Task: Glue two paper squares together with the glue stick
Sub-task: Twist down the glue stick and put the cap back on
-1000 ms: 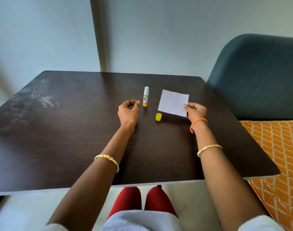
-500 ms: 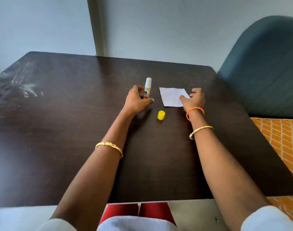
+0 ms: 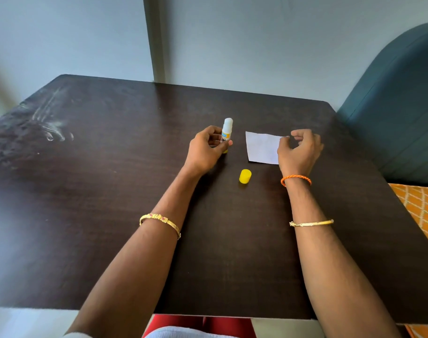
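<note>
A white paper square (image 3: pixel 261 147) lies flat on the dark table (image 3: pixel 98 191), right of centre. I see only one sheet; whether a second lies under it I cannot tell. My left hand (image 3: pixel 204 151) grips the uncapped glue stick (image 3: pixel 226 131), which stands upright on the table with its white tip up. The stick's yellow cap (image 3: pixel 245 176) lies loose nearer to me, between my two hands. My right hand (image 3: pixel 299 152) hovers over the paper's right edge with curled, spread fingers; the thumb tip touches the top right corner.
A teal padded chair back (image 3: pixel 403 113) stands past the table's right edge, above an orange patterned cushion (image 3: pixel 422 208). A grey wall runs behind the far edge. White scuff marks (image 3: pixel 52 125) cover the far left of the table.
My left hand reached the glue stick and closed around it. My right hand laid the paper flat on the table, then lifted its fingers off it.
</note>
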